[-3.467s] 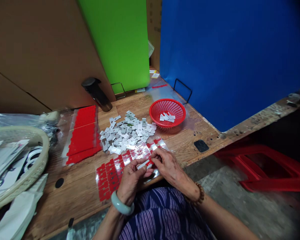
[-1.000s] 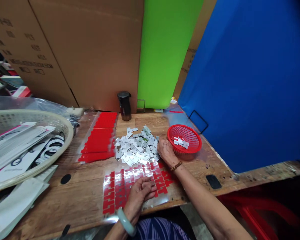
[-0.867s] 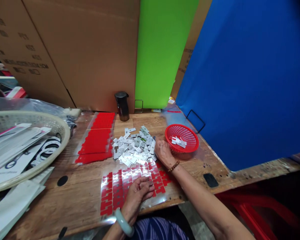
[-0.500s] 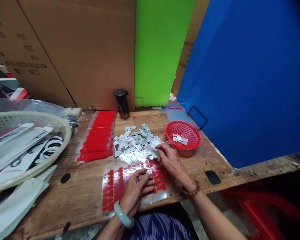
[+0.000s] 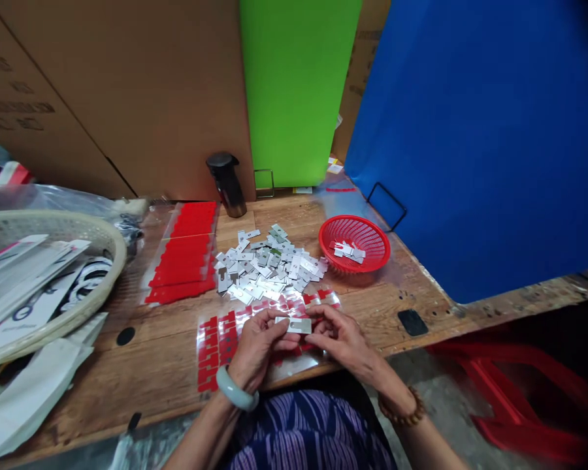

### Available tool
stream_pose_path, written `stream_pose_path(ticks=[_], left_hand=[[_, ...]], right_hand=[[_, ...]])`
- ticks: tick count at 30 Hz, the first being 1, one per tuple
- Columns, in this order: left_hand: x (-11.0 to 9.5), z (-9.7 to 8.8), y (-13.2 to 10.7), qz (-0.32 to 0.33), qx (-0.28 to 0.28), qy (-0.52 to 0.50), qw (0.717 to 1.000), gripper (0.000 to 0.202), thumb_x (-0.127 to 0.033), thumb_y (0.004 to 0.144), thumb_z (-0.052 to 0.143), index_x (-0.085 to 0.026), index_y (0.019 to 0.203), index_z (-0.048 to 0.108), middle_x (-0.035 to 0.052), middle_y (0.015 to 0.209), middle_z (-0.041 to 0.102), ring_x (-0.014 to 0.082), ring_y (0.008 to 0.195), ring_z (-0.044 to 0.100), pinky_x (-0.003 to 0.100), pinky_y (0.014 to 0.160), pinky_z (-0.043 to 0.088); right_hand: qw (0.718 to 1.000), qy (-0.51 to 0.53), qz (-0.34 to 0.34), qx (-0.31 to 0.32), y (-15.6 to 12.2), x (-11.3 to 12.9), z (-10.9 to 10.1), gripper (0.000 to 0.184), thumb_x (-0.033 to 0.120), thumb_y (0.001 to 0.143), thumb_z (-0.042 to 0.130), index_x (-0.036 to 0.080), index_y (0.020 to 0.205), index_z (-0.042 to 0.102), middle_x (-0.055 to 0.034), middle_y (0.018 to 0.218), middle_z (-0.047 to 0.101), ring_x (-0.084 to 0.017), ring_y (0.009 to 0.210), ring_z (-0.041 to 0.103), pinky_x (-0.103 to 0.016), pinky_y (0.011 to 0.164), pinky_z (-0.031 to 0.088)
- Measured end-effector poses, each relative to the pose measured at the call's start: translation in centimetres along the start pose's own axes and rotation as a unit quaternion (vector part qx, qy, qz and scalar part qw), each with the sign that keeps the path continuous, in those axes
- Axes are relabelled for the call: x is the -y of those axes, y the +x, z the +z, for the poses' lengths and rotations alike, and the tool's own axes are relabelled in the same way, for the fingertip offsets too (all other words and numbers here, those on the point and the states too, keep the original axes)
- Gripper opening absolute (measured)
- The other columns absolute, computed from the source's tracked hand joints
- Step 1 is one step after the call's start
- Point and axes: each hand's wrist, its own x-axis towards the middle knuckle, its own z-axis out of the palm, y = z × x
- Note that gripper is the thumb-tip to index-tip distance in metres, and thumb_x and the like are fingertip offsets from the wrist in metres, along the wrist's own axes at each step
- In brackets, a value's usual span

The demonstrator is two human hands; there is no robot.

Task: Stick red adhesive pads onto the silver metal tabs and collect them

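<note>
Silver rectangular metal plate (image 5: 300,325): long axis left to right.
Left hand (image 5: 259,341): fingers pinching its left end.
Right hand (image 5: 345,339): fingers slightly parted about its right end; grip unclear.

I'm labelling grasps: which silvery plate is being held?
The plate between the left hand and right hand; the others lie in the loose pile or red basket.

Dark bottle (image 5: 229,188) near brown cardboard (image 5: 147,98), green panel (image 5: 294,91), blue panel (image 5: 470,150), cream basket (image 5: 119,254), red stool (image 5: 519,436).

Dim light, glare on plastic sheet (image 5: 228,334), dark right edge, apparently blurred
</note>
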Motion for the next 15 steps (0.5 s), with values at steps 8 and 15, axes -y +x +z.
stream_pose_path(ticks=[8,15], left_hand=[[0.2,0.0,-0.1,-0.055,0.033,0.004,0.998,0.019,-0.011,0.070,0.070,-0.010,0.082,0.056,0.0087,0.061,0.070,0.0128,0.051,0.066,0.016,0.050,0.053],[0.7,-0.2,-0.1,-0.095,0.050,0.015,0.994,0.015,-0.008,0.069,0.070,-0.007,0.081,0.061,0.0115,0.067,0.071,0.0143,0.056,0.068,0.017,0.053,0.055]], right_hand=[[0.982,-0.135,-0.126,-0.029,-1.1,-0.5,-0.2,0.016,0.025,0.086,0.054,0.022,0.101,0.058,-0.0023,0.089,0.061,-0.015,0.076,0.056,-0.026,0.071,0.044],[0.974,-0.187,-0.125,-0.008,-2.1,-1.2,-0.2,0.020,0.023,0.089,0.048,0.023,0.106,0.058,-0.0049,0.097,0.063,-0.018,0.090,0.058,-0.030,0.080,0.044]])
